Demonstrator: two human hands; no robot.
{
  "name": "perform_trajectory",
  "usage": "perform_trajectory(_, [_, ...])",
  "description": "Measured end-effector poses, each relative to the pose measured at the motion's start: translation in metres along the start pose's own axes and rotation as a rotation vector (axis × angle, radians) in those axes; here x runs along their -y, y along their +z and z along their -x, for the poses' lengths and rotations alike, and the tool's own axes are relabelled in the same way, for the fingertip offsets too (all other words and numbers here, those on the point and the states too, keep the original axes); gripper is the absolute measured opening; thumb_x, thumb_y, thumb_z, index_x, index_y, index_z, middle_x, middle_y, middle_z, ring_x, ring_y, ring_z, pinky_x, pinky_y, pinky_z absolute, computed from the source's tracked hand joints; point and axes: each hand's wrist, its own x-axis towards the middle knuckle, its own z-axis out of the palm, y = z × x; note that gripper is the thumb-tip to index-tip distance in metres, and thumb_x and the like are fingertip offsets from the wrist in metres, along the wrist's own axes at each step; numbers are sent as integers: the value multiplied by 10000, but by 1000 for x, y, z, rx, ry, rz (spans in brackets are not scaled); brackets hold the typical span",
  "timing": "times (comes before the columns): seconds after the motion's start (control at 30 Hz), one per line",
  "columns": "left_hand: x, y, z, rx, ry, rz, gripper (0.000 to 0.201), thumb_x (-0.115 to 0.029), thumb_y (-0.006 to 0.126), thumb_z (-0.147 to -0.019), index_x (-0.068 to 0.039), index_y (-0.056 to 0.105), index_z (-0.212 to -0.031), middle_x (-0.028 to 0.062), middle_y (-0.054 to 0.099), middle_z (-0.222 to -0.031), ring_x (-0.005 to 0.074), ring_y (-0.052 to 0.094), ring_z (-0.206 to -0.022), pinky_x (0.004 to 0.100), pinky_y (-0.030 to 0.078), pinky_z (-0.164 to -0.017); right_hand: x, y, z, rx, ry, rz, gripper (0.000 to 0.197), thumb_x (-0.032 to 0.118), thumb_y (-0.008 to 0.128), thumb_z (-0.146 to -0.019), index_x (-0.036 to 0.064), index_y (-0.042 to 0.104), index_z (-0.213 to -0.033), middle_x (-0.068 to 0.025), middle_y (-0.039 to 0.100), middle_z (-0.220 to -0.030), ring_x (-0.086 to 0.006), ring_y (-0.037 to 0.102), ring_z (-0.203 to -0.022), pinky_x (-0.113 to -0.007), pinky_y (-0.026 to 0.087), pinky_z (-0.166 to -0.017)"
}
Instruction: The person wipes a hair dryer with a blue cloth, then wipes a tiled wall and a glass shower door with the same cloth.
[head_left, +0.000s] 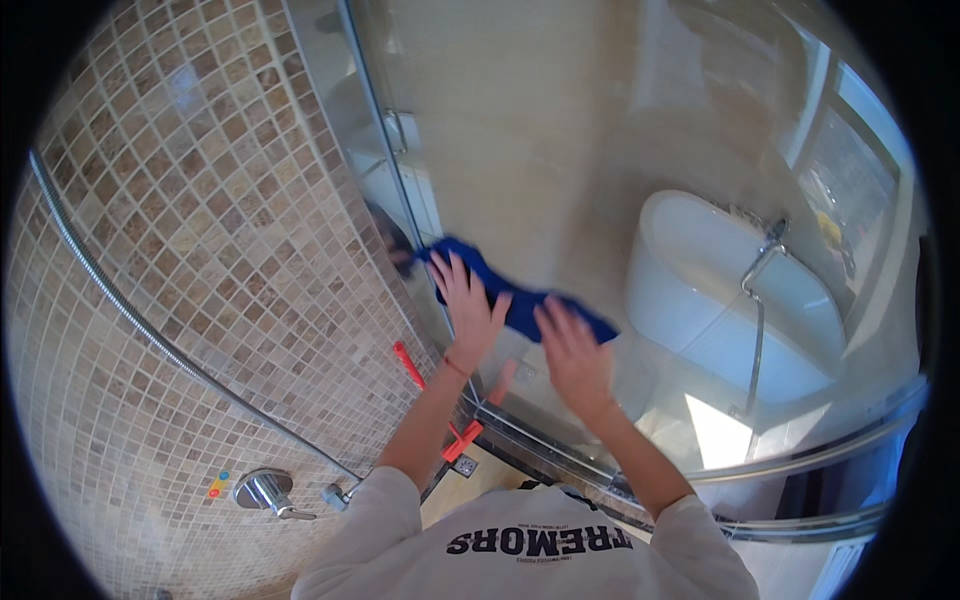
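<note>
A dark blue cloth [520,297] is spread against the glass panel [520,120] in front of me. My left hand [466,305] lies flat over the cloth's left part, its fingers stretched out and apart, close to the panel's metal edge strip. Against the right part of the cloth rests my right hand [575,355], also with fingers extended and a little blurred. Neither hand's fingers wrap round the cloth. Below my left hand, an orange-red squeegee-like tool [461,440] stands in the corner by the tiled wall.
The mosaic-tiled wall [200,230] runs along the left, with a metal shower hose [150,325] and a mixer lever [268,492]. Beyond the glass stands a white bathtub [690,290] with a floor tap [765,255]. A curved rail [800,463] bounds the right; a floor drain [465,465] lies below.
</note>
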Motion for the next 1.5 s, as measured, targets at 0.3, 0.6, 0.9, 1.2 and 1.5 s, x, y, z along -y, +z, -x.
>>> perform_trajectory(0.3, [-90, 40, 3, -64, 54, 107, 668, -493, 550, -853, -42, 507, -1344, 304, 346, -1417, 633, 225, -1294, 757, 101, -1062, -22, -37, 0, -231, 182, 185, 332, 205, 652, -796, 172, 651, -1127, -27, 531, -1422, -233, 519, -1217, -463, 428, -889])
perform_trajectory(0.6, [4, 10, -38, -102, 80, 32, 643, -260, 647, -708, 52, 468, -1242, 349, 267, -1446, 612, 207, -1335, 682, 157, -1104, 0, -39, -37, -113, 24, 80, 528, 127, 653, -777, 177, 593, -1299, -19, 500, -1453, -192, 508, -1240, -369, 433, -839])
perform_trajectory(0.9, [-95, -83, -274, -438, 170, -73, 679, -379, 568, -926, -107, 353, -1510, 132, 208, -1619, 503, 134, -1457, 668, 148, -1122, -26, -184, -165, -577, -2, 118, 562, 295, 683, -846, 200, 531, -1378, -27, 373, -1544, -215, 378, -1385, -485, 468, -883])
perform_trajectory(1.2, [-305, -63, -271, -490, 364, -24, 700, -527, 617, -852, -158, 482, -1432, 117, 278, -1594, 554, 172, -1418, 729, 167, -1065, -122, -296, -77, -748, 206, 362, 470, 302, 637, -889, 198, 569, -1341, -103, 369, -1544, -338, 346, -1413, -507, 388, -946])
perform_trajectory(1.5, [-469, -30, -221, -380, 519, 170, 600, -418, 579, -877, -217, 488, -1434, 82, 309, -1583, 539, 251, -1380, 719, 180, -1056, -219, -346, 38, -817, 363, 659, 484, 233, 586, -903, 123, 533, -1371, -176, 317, -1559, -392, 265, -1450, -572, 221, -1127])
